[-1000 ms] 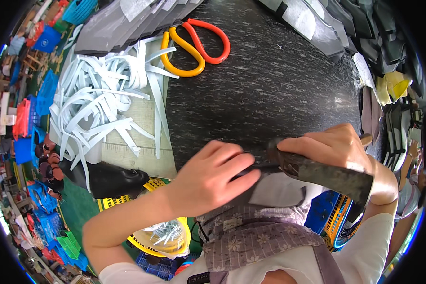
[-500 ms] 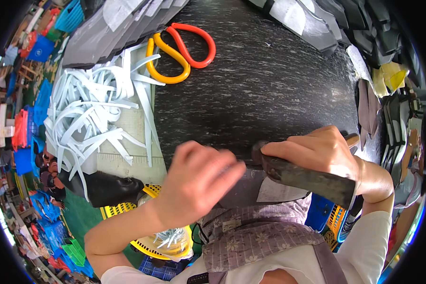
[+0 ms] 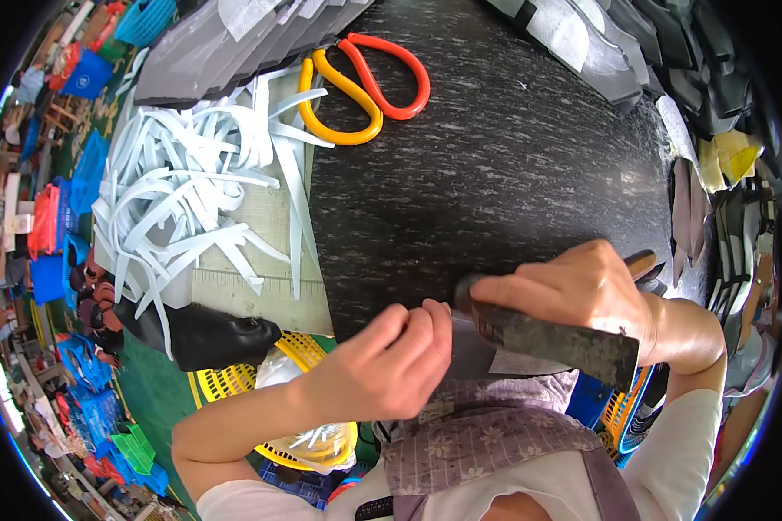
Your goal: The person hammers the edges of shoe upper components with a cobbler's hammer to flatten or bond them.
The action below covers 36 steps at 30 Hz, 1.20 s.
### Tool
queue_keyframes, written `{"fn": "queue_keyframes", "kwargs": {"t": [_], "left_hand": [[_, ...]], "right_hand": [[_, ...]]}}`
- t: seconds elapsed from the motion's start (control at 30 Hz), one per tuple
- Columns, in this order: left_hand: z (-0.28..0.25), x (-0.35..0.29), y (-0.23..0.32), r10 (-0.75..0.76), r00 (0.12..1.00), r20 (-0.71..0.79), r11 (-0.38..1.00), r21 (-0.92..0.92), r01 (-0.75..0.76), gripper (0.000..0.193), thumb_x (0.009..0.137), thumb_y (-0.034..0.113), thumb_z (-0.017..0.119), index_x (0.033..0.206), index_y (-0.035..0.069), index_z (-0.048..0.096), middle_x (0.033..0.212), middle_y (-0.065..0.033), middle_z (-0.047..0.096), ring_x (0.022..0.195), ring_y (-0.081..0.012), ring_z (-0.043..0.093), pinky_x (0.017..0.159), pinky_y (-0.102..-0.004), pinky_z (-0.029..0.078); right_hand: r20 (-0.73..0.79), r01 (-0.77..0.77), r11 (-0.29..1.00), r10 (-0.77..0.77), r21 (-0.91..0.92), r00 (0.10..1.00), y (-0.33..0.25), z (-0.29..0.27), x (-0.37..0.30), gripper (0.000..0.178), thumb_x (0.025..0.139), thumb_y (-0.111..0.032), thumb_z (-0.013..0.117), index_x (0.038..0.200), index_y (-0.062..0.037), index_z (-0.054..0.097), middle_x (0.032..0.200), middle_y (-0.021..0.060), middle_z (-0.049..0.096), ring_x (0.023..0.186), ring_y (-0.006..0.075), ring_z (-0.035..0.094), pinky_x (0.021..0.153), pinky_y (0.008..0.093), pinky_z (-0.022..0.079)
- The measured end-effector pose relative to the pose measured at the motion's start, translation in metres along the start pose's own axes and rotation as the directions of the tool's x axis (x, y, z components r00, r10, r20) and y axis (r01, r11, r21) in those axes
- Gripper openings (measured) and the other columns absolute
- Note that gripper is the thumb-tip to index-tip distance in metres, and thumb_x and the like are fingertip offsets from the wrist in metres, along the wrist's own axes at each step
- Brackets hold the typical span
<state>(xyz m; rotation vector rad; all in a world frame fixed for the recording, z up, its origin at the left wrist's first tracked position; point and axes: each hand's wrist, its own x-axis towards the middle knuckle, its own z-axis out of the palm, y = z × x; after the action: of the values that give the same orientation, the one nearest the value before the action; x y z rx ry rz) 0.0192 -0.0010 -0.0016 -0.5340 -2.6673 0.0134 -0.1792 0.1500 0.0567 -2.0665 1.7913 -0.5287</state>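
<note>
My right hand [image 3: 573,291] grips a shoemaker's hammer [image 3: 565,343] with a dark round face and a long, flat, worn metal peen. Its wooden handle end [image 3: 642,263] shows beyond my knuckles. At the table's near edge, under the hammer, lies a flat dark grey piece [image 3: 471,352] with a paler patch [image 3: 517,363]. My left hand [image 3: 394,363] is closed at the left end of this piece, fingers curled together. What its fingertips pinch, if anything, is hidden.
Scissors [image 3: 365,87] with red and yellow handles lie on the black tabletop [image 3: 495,174], beside pale strips [image 3: 182,191] heaped on a ruled board [image 3: 252,291]. Grey pieces [image 3: 226,52] are stacked far left, others [image 3: 573,39] far right. A yellow basket [image 3: 274,451] stands below.
My left hand has moved down and right, from a blurred, looser pose to closed fingers by the grey piece. The right hand keeps its grip on the hammer. The whole view has shifted slightly.
</note>
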Motion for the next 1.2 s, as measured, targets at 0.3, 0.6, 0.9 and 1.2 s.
{"fn": "queue_keyframes", "kwargs": {"t": [0.3,0.6,0.9,1.2], "left_hand": [[0.015,-0.012,0.006,-0.051,0.966,-0.255,0.974,-0.227,-0.009,0.016,0.078,0.004,0.066,0.089,-0.006,0.067,0.095,-0.0173,0.063,0.086,-0.0268,0.062,0.068,-0.0319,0.056],[0.010,-0.009,0.000,-0.052,0.985,-0.165,0.981,-0.191,0.020,0.015,0.077,0.007,0.065,0.089,-0.001,0.070,0.092,-0.0116,0.065,0.089,-0.0233,0.063,0.073,-0.0300,0.057],[0.004,-0.007,0.006,-0.100,0.984,-0.151,0.969,-0.238,0.062,0.022,0.068,0.004,0.075,0.090,0.000,0.071,0.087,-0.0103,0.067,0.077,-0.0241,0.067,0.065,-0.0318,0.057],[0.025,0.089,0.063,-0.107,0.987,0.120,0.959,-0.249,0.134,0.063,0.088,0.039,0.067,0.144,0.016,0.050,0.144,-0.0197,0.044,0.120,-0.0293,0.055,0.100,-0.0452,0.044]], "right_hand": [[-0.210,0.076,0.974,-0.122,-0.215,0.970,0.006,-0.002,0.011,0.023,0.073,-0.020,0.069,0.082,-0.0068,0.052,0.061,0.0035,0.051,0.049,0.0201,0.061,0.041,0.0357,0.045],[-0.075,0.042,0.998,-0.038,0.048,0.996,0.008,-0.006,-0.014,0.032,0.082,-0.032,0.067,0.083,-0.0030,0.055,0.067,0.0080,0.057,0.056,0.0278,0.063,0.047,0.0401,0.048],[-0.159,0.211,0.848,-0.323,-0.486,0.933,-0.004,0.043,-0.047,0.021,0.068,-0.026,0.061,0.079,-0.0085,0.056,0.068,-0.0007,0.045,0.054,0.0103,0.053,0.049,0.0244,0.039],[-0.524,-0.324,0.936,0.207,-0.140,0.826,0.033,-0.039,-0.117,0.025,0.075,-0.014,0.070,0.097,-0.0043,0.064,0.088,0.0096,0.064,0.067,0.0294,0.065,0.055,0.0378,0.051]]}}
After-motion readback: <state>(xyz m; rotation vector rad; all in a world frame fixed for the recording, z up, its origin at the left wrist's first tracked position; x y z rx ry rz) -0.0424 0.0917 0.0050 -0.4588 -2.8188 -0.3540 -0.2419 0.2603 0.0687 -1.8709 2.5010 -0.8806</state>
